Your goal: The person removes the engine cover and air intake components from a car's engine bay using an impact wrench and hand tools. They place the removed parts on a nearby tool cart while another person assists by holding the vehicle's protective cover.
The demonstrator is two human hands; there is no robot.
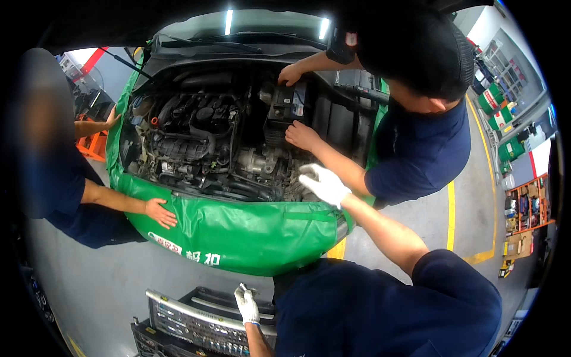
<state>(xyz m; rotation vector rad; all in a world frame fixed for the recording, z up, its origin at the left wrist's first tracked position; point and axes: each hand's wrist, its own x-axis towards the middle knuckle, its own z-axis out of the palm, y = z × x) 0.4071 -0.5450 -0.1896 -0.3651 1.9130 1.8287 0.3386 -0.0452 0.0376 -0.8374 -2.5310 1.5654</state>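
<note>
At the far left, a co-worker [68,184] in a dark cloth top lays one hand flat on the smooth green cover [256,229], the other at its far left edge. The cover looks like soft, glossy sheeting with white print, wrinkled where it bends over the rounded front of the car. Behind it, the engine [199,122] is a crowded mass of ribbed black plastic, curved hoses and dull, dusty metal.

On the near side, left of the person's body, stands an open tool case [178,307], with a straight pale metal edge and rows of small shiny round pieces. Just above its right part, the left hand [247,304], in a white knitted glove, grips a metal tool [244,287]. The tool is small, silvery and smooth, mostly hidden by the fingers.

Farther right and far, a boxy black battery [288,106] sits between the bare hands of a second co-worker [422,137]. Nearer, the gloved right hand [324,183] is loosely spread over the engine bay's near right corner, gripping nothing visible; whether it touches anything I cannot tell. At the far right stand rounded green drums [490,99] and an orange-framed shelf [528,205].
</note>
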